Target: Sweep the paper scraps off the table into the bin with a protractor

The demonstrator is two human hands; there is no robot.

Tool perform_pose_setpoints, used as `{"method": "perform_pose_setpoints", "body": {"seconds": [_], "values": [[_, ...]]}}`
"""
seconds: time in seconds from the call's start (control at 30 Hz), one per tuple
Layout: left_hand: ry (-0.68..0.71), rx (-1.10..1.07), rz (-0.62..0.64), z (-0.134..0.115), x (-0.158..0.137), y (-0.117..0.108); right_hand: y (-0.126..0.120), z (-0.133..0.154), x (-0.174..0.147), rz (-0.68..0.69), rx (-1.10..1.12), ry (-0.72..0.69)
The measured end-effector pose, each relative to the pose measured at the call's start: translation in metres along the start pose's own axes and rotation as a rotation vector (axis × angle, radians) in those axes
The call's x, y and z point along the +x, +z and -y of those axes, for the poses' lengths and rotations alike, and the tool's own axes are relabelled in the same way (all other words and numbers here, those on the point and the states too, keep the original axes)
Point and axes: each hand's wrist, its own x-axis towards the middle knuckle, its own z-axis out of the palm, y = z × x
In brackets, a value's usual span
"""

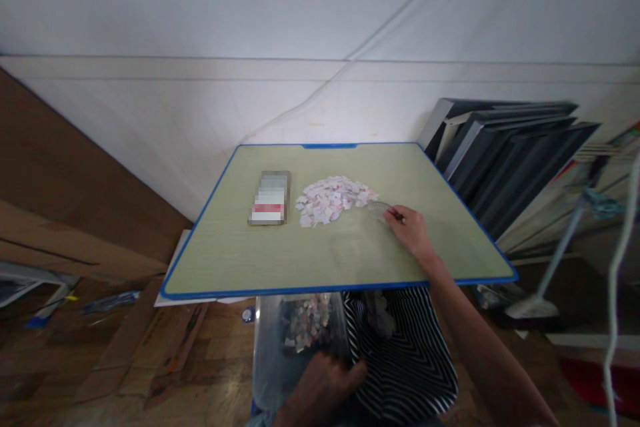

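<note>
On a pale green board (240, 260) with a blue rim lies a spread heap of small white paper pieces (325, 200), some with reddish marks. At its right edge, my right hand (407, 230) has its fingers pinched on a clear, thin see-through piece (379, 209), whose exact kind I cannot make out. A phone (270, 198) with a blurred-out screen lies left of the heap. Below the board's front edge, my left hand (325, 380) hangs over a clear plastic bin (270, 353). Its thumb points right, but its other fingers are turned from view.
Paper bits (307, 320) lie in the bin. Beside it is a black-and-white striped cloth (410, 353) with a pale clump on it. Dark panels (510, 153) lean on the wall at right, near a broom (535, 303). Cardboard (75, 207) stands at left.
</note>
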Motion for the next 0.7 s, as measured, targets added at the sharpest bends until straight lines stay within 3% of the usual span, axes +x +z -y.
{"method": "perform_pose_setpoints", "body": {"seconds": [0.3,0.53,0.7], "values": [[0.013,0.044,0.009,0.001,0.004,0.0,0.018,0.033,-0.01,0.181,-0.02,-0.224],[0.011,0.057,0.005,0.0,0.003,-0.002,0.008,0.018,0.01,0.024,-0.129,-0.163],[0.03,0.065,-0.023,0.001,0.004,-0.002,0.01,0.011,0.013,-0.002,-0.159,-0.15]]}}
